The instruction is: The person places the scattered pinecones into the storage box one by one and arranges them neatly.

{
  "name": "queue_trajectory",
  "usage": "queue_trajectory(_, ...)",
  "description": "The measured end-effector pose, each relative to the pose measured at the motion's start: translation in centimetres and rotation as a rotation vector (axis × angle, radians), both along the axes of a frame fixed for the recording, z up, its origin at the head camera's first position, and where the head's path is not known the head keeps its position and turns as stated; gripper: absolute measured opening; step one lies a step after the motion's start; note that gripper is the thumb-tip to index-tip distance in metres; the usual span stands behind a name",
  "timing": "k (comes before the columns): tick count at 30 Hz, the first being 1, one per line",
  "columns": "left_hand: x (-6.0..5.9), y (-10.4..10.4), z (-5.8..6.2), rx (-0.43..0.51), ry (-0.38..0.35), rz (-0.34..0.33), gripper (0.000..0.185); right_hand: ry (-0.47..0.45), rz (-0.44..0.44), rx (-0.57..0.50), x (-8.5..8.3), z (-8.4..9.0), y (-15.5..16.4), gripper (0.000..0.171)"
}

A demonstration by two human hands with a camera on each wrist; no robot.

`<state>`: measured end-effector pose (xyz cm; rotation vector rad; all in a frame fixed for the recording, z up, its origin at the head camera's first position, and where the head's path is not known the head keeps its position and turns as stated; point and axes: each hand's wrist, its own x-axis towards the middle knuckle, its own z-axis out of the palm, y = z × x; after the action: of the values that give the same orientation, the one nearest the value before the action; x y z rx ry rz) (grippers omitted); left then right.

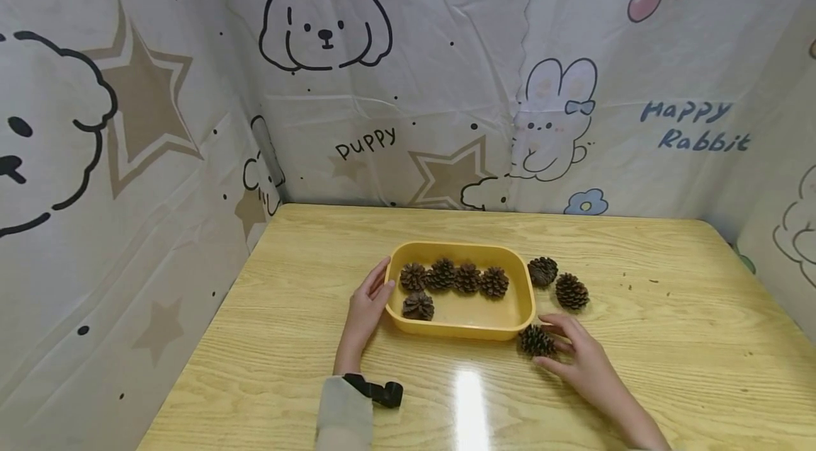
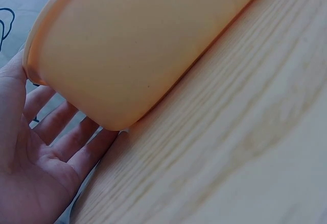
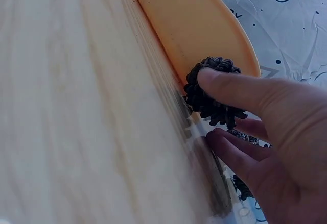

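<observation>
A yellow plastic tray (image 1: 459,329) stands on the table, with several brown pine cones (image 1: 467,277) in it, mostly along its back wall. At the tray's left end, my left hand (image 1: 367,309) holds on, thumb at the rim and fingers against the outer wall (image 2: 122,55). My right hand (image 1: 580,359) pinches a dark pine cone (image 3: 209,91) between thumb and fingers, just outside the tray's near right corner. In the head view, two more pine cones (image 1: 571,292) lie on the table to the right of the tray.
The light wood table (image 1: 274,338) runs back to a printed white cloth (image 1: 382,175); more cloth hangs at both sides. Small dark crumbs (image 1: 630,287) lie on the table at the right. A black strap with a small device (image 1: 385,393) is on the left wrist.
</observation>
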<state>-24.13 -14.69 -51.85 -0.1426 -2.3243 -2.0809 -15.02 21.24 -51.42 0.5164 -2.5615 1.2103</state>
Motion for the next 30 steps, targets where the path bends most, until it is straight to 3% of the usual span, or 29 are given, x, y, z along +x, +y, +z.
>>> queue_trajectory(10, -0.1, 0.0, -0.1, 0.003, -0.003, 0.006, 0.05, 0.014, -0.063, 0.087, 0.1, -0.1, -0.1, 0.054)
queue_trajectory(18, 0.2, 0.1, 0.6, 0.02, -0.022, -0.006, 0.052, -0.024, -0.092, 0.032, 0.4, 0.2, 0.0, 0.052)
queue_trajectory(30, -0.1, -0.1, -0.5, 0.005, 0.021, -0.009, 0.052, -0.078, -0.154, -0.066, 0.8, 0.6, 1.1, 0.046)
